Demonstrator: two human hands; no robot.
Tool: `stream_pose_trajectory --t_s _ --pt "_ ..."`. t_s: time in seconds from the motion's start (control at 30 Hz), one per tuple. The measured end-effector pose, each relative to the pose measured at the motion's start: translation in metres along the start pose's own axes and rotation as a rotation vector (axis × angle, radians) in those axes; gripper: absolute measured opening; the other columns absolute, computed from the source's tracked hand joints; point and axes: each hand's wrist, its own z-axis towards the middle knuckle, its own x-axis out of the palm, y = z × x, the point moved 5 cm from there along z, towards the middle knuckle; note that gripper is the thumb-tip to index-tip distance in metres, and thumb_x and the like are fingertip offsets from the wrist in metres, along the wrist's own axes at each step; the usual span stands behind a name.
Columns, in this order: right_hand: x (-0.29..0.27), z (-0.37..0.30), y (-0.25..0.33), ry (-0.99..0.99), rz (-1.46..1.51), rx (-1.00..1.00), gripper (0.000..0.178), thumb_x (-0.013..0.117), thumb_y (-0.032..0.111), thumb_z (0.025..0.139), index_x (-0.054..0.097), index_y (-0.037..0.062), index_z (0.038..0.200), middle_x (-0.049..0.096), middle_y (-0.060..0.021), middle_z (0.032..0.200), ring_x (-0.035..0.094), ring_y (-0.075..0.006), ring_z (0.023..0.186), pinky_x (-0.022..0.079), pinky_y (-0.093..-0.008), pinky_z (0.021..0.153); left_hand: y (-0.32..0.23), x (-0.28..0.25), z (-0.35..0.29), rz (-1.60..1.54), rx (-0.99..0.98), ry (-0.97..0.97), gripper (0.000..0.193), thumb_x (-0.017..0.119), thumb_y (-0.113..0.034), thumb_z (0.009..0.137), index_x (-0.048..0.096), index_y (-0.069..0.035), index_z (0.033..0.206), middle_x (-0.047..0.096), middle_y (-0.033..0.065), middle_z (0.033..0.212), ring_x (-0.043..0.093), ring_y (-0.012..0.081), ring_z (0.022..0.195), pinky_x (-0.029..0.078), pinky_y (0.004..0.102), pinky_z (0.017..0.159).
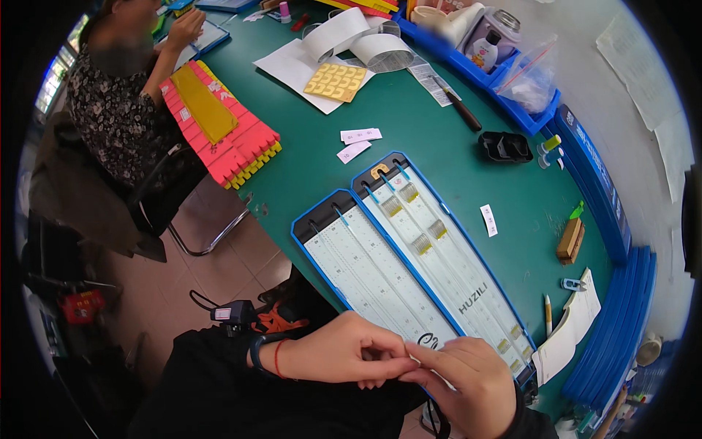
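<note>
My left hand, with a red string and a dark band at the wrist, is closed in a pinch. Its fingertips meet those of my right hand, also pinched; whatever is between them is too small to make out. Both hands are over the near end of a long, blue-rimmed case lying open in two halves. Fine scale marks cover its pale left board. Along the right board sit several small yellowish bundles of fine strands. Blue clips show at the black far ends.
Paper labels and a wooden block lie right of the case. Beyond are a black tray, a dark-handled tool and white rolls. Pink foam strips line the left edge, near a seated person.
</note>
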Motion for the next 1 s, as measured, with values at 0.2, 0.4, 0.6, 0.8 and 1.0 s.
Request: stream_pose_trajectory --t_s 0.2,0.4,0.6,0.8,1.0 --pt "-0.014 0.028 -0.017 -0.234 0.103 0.124 0.009 0.071 -0.001 0.076 0.073 0.0029 0.083 0.068 -0.0096 0.075 0.064 -0.0169 0.066 0.049 -0.0261 0.062 -0.034 -0.071 -0.024 0.389 0.423 -0.506 0.009 0.063 -0.006 0.087 0.068 -0.001 0.091 0.066 0.0057 0.076 0.062 0.0115 0.069 0.049 0.0241 0.062" --pt "0.021 0.089 -0.058 -0.203 0.485 0.304 0.01 0.072 0.008 0.081 0.072 0.0 0.087 0.068 -0.0095 0.078 0.064 -0.0137 0.068 0.052 -0.0242 0.062 -0.035 -0.111 -0.023 1.209 0.512 -1.064 0.024 0.061 -0.006 0.082 0.063 -0.003 0.105 0.064 0.0093 0.103 0.057 0.0257 0.095 0.042 0.0353 0.085" --pt "0.056 0.136 -0.064 -0.191 0.476 0.255 0.017 0.071 0.015 0.081 0.071 -0.0017 0.084 0.067 -0.0067 0.068 0.061 -0.0098 0.061 0.049 -0.0226 0.056 -0.025 -0.12 -0.02 0.995 0.425 -1.025 0.03 0.06 -0.006 0.08 0.063 -0.006 0.11 0.065 0.0086 0.101 0.054 0.026 0.094 0.039 0.0363 0.087" --pt "0.06 0.148 -0.062 -0.164 0.482 0.308 0.02 0.071 0.016 0.082 0.071 -0.0033 0.085 0.065 -0.003 0.065 0.057 -0.0052 0.057 0.044 -0.0194 0.051 -0.021 -0.117 -0.021 1.185 0.51 -1.128 0.028 0.059 -0.009 0.08 0.065 -0.007 0.107 0.066 0.0061 0.1 0.052 0.0241 0.092 0.035 0.0356 0.089" --pt "0.058 0.148 -0.063 -0.199 0.421 0.318 0.015 0.071 0.014 0.081 0.072 -0.0011 0.084 0.066 -0.005 0.064 0.059 -0.0066 0.057 0.046 -0.021 0.053 -0.017 -0.119 -0.018 1.214 0.533 -1.118 0.027 0.057 -0.01 0.081 0.066 -0.007 0.106 0.065 0.0066 0.101 0.051 0.0248 0.092 0.034 0.0355 0.086"
